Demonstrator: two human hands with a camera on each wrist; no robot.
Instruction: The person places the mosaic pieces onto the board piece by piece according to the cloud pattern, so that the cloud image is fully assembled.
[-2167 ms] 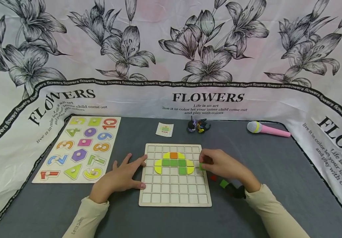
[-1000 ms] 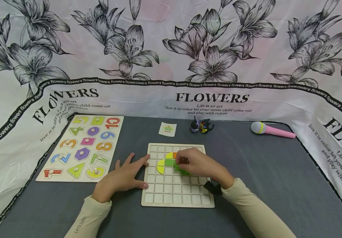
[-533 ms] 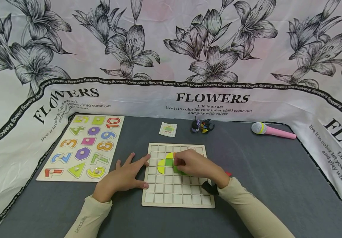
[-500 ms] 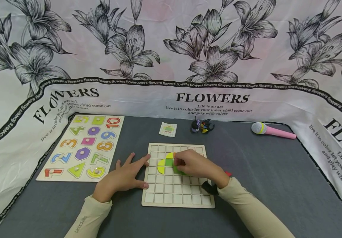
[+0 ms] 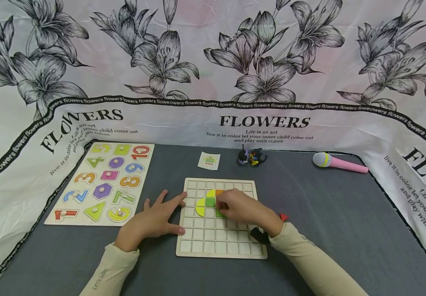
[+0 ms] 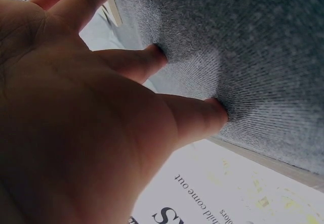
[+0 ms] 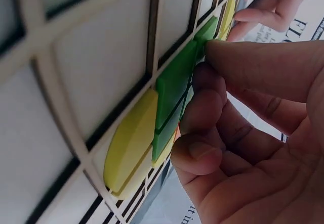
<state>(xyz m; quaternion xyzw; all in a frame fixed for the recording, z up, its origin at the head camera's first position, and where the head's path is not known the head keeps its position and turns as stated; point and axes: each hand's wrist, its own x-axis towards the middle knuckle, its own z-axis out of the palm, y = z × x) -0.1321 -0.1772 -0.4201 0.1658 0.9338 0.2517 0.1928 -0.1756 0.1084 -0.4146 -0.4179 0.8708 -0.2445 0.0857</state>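
Note:
A square wooden grid board lies at the middle of the dark table. On it sit yellow rounded tiles, green squares and an orange square. My right hand is over the right part of this pattern and covers some of it. In the right wrist view its thumb and curled fingers pinch a green square tile down at the grid, beside other green tiles. My left hand is spread at the board's left edge, thumb and fingertips touching it; two more fingers press on the cloth.
A number-and-shape puzzle board lies at the left. Behind the grid are a small pattern card and two dark figurines. A pink toy microphone lies back right. A red triangle is beside the right wrist.
My right hand has moved left from the board's right edge to the pattern, bringing the green square tile, and its fingers have lowered slightly. My left hand has stayed at the board's edge.

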